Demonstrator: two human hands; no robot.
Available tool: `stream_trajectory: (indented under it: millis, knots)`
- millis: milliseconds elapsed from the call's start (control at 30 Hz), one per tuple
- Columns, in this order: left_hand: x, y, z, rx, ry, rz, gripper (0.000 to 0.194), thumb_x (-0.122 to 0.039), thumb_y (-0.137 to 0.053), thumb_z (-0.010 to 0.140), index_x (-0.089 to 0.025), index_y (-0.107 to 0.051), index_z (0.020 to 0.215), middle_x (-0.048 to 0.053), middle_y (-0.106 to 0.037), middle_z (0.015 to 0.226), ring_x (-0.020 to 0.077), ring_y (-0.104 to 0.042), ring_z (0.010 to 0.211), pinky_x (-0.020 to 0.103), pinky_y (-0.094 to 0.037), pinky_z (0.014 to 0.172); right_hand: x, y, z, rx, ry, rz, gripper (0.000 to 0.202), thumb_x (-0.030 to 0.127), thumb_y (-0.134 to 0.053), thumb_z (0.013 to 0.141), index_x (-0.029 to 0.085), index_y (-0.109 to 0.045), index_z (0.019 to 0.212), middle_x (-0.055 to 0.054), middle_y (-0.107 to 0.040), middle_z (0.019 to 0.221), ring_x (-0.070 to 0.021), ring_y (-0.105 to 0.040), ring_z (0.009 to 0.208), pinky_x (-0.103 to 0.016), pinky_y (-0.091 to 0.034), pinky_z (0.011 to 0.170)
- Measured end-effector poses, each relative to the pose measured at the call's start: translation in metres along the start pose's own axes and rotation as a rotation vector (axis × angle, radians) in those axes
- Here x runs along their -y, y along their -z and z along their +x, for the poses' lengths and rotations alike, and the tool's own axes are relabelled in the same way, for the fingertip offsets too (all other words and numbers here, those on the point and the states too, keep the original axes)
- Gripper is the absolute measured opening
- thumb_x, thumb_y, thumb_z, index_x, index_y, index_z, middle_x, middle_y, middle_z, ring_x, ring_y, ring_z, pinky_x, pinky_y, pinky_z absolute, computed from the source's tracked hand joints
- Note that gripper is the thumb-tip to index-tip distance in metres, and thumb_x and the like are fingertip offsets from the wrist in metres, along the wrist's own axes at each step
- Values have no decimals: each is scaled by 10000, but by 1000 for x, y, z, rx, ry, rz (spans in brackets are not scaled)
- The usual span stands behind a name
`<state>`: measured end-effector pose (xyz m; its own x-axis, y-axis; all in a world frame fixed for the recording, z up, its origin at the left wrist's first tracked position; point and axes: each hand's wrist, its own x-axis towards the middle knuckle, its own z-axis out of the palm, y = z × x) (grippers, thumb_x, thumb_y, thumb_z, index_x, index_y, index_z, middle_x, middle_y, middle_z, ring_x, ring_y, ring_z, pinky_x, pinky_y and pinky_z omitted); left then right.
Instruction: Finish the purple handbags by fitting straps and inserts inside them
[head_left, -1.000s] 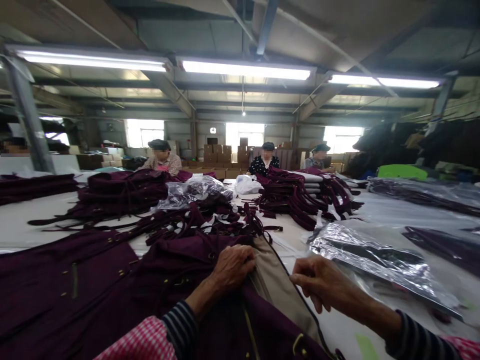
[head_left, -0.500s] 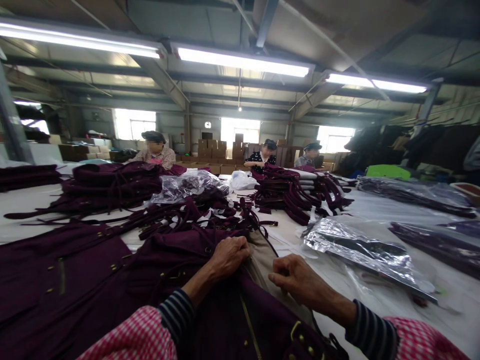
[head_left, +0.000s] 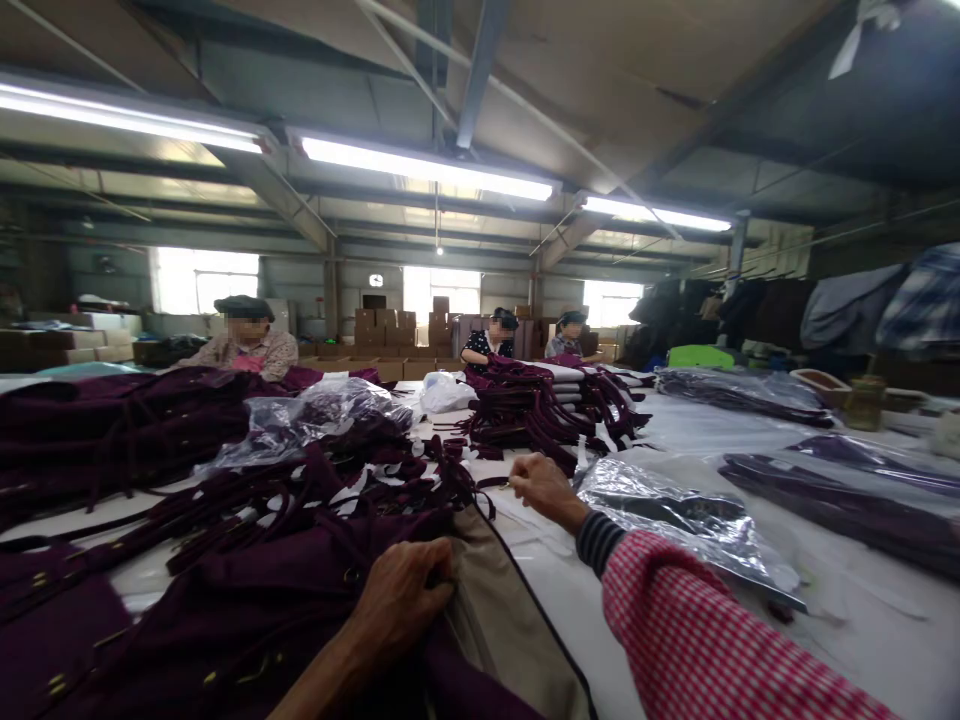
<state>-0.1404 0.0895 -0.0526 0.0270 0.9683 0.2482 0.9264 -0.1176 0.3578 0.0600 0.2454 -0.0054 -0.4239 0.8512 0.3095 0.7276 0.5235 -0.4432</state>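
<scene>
A dark purple garment [head_left: 300,575] with gold-coloured fittings and a beige lining [head_left: 502,590] lies spread in front of me. My left hand [head_left: 401,600] is closed on its edge, where purple cloth meets lining, the thumb pressed against the fingers. Farther out over the white table, my right hand [head_left: 546,488] has its fingers pinched at the end of a narrow purple strap [head_left: 491,482]. A speck of metal shows at those fingertips. The strap runs left into a tangled heap of purple straps [head_left: 390,480] with white tags, just beyond the garment.
Stacked purple garments [head_left: 540,410] stand beyond the heap, and more [head_left: 67,430] lie at left. Clear plastic packaging [head_left: 675,500] is right of my right arm; bagged garments [head_left: 832,500] lie farther right. Several co-workers [head_left: 251,340] are across the white table [head_left: 547,600].
My right hand has left the garment's edge and moved forward to the strap end. My left hand still grips the cloth, the lining now more exposed. The view has turned right.
</scene>
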Motion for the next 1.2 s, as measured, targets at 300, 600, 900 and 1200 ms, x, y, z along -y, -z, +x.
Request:
stream_trajectory:
  millis: [300, 600, 900, 1200]
  knots:
    - [3, -14, 7, 173, 41, 76, 351, -231, -636, 845, -371, -644, 1167, -38, -707, 1177, 230, -622, 1137, 424, -326, 1020, -12, -87, 84, 106, -61, -154, 245, 351, -653, 966, 135, -675, 1079, -81, -691, 1108, -223, -664, 1036, -434, -539, 941]
    - [6, -32, 9, 184, -187, 173, 61, -311, -669, 892, -330, -697, 943, -34, -704, 990, 232, -581, 1040, 475, -276, 1024, -20, -102, 95, 201, -15, -247, 251, 358, -643, 974, 140, -665, 1097, -74, -682, 1088, -212, -669, 983, -411, -565, 884]
    - [6, -37, 11, 180, -336, 278, 69, -311, -649, 951, -265, -688, 920, -5, -693, 922, 216, -589, 1003, 513, -299, 1076, 5, -45, 67, -53, 60, -343, 198, 144, -531, 953, 110, -668, 1092, -138, -637, 1236, -257, -564, 1199, -392, -445, 1008]
    - [29, -68, 7, -149, -617, 559, 336, -135, -548, 974, -218, -574, 1299, 65, -677, 1087, 236, -572, 1164, 506, -299, 1161, -14, 57, -34, -62, -78, -189, 123, 122, -577, 740, 133, -700, 730, -125, -719, 836, -259, -663, 920, -301, -436, 762]
